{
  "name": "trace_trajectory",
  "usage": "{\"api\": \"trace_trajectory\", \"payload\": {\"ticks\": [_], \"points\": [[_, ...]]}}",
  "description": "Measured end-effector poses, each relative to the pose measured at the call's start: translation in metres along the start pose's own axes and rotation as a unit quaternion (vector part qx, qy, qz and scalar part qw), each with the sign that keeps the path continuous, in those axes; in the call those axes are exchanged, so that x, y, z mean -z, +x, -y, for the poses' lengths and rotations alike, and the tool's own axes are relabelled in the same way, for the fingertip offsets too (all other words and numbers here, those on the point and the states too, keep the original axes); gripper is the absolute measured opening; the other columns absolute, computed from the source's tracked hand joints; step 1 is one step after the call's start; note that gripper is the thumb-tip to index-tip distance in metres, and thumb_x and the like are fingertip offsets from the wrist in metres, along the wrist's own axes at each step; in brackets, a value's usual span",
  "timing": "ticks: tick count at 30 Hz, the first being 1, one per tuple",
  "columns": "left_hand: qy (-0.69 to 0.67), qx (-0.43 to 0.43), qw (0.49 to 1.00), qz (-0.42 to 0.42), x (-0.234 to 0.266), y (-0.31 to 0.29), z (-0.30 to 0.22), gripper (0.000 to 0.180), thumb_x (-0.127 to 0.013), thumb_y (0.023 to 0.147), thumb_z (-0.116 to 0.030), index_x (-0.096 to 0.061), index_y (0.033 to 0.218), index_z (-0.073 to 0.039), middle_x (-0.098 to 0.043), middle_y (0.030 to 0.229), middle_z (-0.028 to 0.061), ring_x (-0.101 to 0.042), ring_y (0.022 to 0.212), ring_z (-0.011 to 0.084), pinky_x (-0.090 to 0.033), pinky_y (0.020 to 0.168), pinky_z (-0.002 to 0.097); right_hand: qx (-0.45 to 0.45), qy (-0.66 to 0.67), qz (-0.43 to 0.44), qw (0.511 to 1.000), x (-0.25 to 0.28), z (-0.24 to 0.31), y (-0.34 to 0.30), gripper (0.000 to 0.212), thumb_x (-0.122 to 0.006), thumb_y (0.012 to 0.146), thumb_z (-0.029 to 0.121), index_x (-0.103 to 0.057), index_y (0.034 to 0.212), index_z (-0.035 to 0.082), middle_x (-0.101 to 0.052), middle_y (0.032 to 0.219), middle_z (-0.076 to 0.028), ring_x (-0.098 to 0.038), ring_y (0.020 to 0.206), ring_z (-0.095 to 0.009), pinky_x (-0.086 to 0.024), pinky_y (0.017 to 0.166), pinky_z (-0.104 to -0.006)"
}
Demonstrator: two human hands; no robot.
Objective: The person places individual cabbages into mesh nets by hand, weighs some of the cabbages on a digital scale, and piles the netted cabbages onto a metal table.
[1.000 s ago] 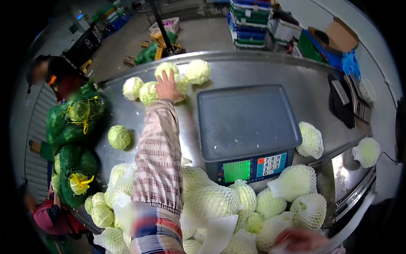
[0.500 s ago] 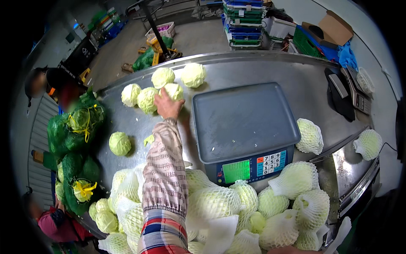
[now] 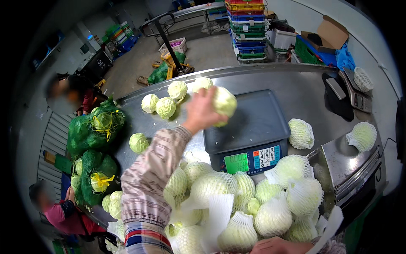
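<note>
My left hand (image 3: 201, 111) grips a bare pale-green cabbage (image 3: 225, 101), held in the air over the left edge of the weighing scale's grey tray (image 3: 258, 122). The scale's green display (image 3: 237, 163) is lit. Past my hand lie several bare cabbages (image 3: 165, 108) on the steel table. One lone bare cabbage (image 3: 138, 143) sits nearer, left of my sleeve. At the bottom edge is my right hand (image 3: 275, 245), partly cut off, beside cabbages in white foam netting (image 3: 272, 216). Its fingers are largely hidden. A white foam strip (image 3: 332, 226) sticks up by its wrist.
Green mesh sacks of cabbages (image 3: 95, 131) line the table's left side, where two people are. Netted cabbages (image 3: 301, 133) lie right of the scale. A second scale (image 3: 357, 95) stands far right, near an open carton (image 3: 330, 34). Stacked crates (image 3: 248, 38) rise behind the table.
My left hand has lifted a cabbage from the far group and carried it right, to the scale's tray. The view has shifted, and more of my right hand shows at the bottom.
</note>
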State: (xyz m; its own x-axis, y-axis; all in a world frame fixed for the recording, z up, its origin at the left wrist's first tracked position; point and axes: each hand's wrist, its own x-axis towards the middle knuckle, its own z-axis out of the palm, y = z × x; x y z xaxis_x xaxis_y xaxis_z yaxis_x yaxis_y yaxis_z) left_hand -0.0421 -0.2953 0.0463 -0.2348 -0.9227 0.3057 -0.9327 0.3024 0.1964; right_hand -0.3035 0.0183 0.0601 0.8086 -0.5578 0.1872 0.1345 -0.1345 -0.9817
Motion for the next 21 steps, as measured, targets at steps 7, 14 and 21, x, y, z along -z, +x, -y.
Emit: {"api": "trace_trajectory", "payload": {"ticks": [7, 14, 21], "points": [[0.035, -0.040, 0.997, 0.058, 0.002, -0.062, -0.065, 0.083, -0.073, 0.065, -0.050, -0.043, 0.130, -0.009, -0.043, 0.127, 0.0198, -0.047, 0.114, 0.0382, -0.040, 0.094, 0.0457, 0.118, -0.180, -0.167, 0.962, -0.006, 0.007, -0.041, 0.022, -0.063, 0.078, 0.000, -0.062, 0.100, 0.002, -0.063, 0.076, -0.008, -0.058, 0.065, -0.022, -0.044, 0.057, -0.0302], [-0.553, -0.140, 0.790, 0.226, 0.092, -0.226, -0.203, 0.029, -0.058, 0.089, -0.016, -0.054, 0.113, 0.000, -0.053, 0.121, 0.0133, -0.051, 0.111, 0.0226, -0.040, 0.095, 0.0341, 0.184, -0.355, -0.383, 0.833, 0.018, 0.049, -0.040, 0.022, -0.058, 0.074, -0.011, -0.058, 0.094, -0.001, -0.061, 0.080, -0.013, -0.059, 0.064, -0.023, -0.046, 0.055, -0.0280], [-0.697, 0.085, 0.712, 0.015, 0.087, -0.308, -0.215, 0.007, -0.056, 0.090, -0.006, -0.055, 0.092, 0.001, -0.058, 0.102, 0.0075, -0.053, 0.092, 0.0105, -0.042, 0.081, 0.0251, 0.209, -0.132, -0.446, 0.860, -0.019, 0.046, -0.035, 0.011, -0.052, 0.082, -0.009, -0.051, 0.091, -0.002, -0.058, 0.091, -0.015, -0.055, 0.073, -0.017, -0.045, 0.065, -0.0255]]}}
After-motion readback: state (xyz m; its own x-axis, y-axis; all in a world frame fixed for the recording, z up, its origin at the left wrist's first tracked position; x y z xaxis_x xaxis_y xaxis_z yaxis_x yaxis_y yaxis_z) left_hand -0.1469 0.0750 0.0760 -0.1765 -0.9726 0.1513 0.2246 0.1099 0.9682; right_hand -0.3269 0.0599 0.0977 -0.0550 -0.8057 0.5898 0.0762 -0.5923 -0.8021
